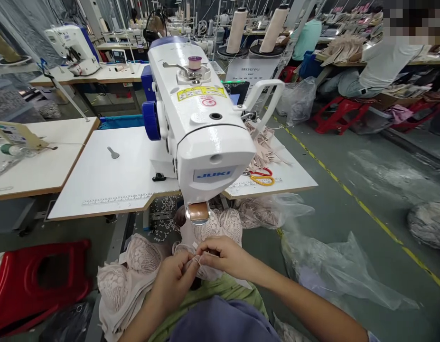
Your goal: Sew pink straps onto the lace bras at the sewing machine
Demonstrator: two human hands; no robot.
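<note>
My left hand (174,275) and my right hand (225,256) meet over my lap, fingertips pinched together. Between them they hold a thin pale strip at the edge of a beige lace bra (230,225), whose cups lie just beyond my fingers. The exact part gripped is partly covered by my fingers. On the left, beside my left forearm, rests a pile of similar lace bras (129,280). Directly ahead stands a white JUKI sewing machine (209,142), its head close above the bra.
Scissors with red and yellow handles (262,179) lie on the white machine table (109,185), near beige fabric strips (264,147). A red plastic stool (45,280) is at left. Plastic bags (341,270) lie on the right floor. A person in white (387,66) sits farther off.
</note>
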